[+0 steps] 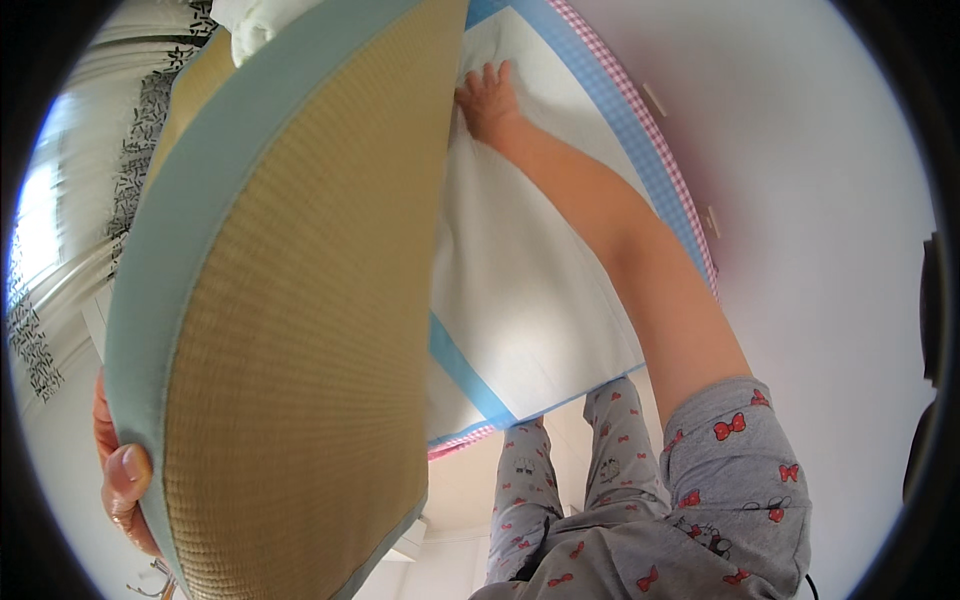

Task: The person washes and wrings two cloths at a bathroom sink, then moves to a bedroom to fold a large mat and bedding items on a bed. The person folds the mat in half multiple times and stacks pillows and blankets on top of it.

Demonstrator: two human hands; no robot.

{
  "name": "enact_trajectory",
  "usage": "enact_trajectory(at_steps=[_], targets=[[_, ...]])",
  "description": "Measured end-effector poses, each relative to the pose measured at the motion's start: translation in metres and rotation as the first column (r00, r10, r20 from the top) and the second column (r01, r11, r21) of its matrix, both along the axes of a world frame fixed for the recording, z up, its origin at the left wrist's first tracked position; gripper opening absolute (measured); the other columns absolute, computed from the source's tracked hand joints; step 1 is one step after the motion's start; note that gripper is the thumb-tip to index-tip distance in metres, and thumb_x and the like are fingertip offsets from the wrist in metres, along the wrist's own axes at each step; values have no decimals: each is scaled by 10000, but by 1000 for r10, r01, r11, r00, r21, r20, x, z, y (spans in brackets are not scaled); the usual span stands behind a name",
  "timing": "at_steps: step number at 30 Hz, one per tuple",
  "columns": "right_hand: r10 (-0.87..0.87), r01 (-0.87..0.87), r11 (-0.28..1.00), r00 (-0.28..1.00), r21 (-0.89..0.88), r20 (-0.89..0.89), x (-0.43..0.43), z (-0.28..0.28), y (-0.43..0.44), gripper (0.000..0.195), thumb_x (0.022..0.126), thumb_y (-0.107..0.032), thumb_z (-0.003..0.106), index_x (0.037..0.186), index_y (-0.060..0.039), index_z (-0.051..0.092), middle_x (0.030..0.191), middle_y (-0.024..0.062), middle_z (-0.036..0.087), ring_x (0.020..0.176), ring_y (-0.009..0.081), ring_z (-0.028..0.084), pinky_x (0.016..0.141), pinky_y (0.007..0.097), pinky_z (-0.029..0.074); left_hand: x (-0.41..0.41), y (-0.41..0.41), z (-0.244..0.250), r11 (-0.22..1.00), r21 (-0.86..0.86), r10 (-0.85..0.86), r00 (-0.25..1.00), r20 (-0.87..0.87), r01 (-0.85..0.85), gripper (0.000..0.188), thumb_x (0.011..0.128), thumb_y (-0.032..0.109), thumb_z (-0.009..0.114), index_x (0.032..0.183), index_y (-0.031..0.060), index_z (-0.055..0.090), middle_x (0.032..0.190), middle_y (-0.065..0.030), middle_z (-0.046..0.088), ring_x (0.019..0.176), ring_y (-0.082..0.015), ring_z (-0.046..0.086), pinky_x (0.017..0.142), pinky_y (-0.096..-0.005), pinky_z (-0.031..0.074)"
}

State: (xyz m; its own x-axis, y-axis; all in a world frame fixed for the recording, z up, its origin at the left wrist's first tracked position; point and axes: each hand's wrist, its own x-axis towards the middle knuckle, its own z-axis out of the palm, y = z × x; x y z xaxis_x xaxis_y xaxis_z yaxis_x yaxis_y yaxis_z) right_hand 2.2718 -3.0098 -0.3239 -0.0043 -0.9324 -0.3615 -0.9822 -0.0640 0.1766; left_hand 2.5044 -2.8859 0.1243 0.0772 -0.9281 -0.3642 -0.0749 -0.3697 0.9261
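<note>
A straw-coloured woven sleeping mat [315, 315] with a pale green fabric border [142, 300] stands raised on edge along the left side. My left hand [126, 480] grips its border at the lower left, thumb on the near face and the other fingers partly hidden behind. To the right of the mat lies a white sheet [540, 300] with a blue checked border [592, 82], slightly wrinkled. My right hand [491, 105] rests on the sheet with its fingers spread, close beside the mat's fold.
Red-and-white checked fabric [645, 120] edges the bedding beside a pale wall [810, 225]. Patterned curtains [139, 142] hang by a bright window at the left. White cloth [259, 26] lies at the top. My legs [615, 442] stand at the bed's near edge.
</note>
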Motion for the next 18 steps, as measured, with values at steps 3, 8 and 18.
enact_trajectory(at_steps=[3,8,18], targets=[[-10,9,999,1000,-39,-11,12,-23,18,707,875,-485,502,1483,-182,305,1525,144,267,1394,395,204,1047,654,146,5,-10,-28,998,2,-59,996,-70,60,496,689,176,687,1115,-58,585,1096,-181,658,975,-261,651,945,-354,480],[-11,54,981,973,-184,230,30,-11,66,732,891,-498,473,1499,-139,280,1539,154,246,1404,439,174,1069,668,105,5,-16,-33,975,-59,-213,976,50,216,543,756,248,675,1200,-42,562,1051,-160,656,955,-243,646,941,-352,469],[-211,210,977,977,22,29,37,-17,-17,729,901,-551,455,1519,-236,230,1569,41,213,1420,440,140,1036,725,73,51,-26,5,928,-176,-213,858,467,327,567,761,294,675,1224,-13,561,1113,-158,624,1034,-250,604,983,-382,431]])
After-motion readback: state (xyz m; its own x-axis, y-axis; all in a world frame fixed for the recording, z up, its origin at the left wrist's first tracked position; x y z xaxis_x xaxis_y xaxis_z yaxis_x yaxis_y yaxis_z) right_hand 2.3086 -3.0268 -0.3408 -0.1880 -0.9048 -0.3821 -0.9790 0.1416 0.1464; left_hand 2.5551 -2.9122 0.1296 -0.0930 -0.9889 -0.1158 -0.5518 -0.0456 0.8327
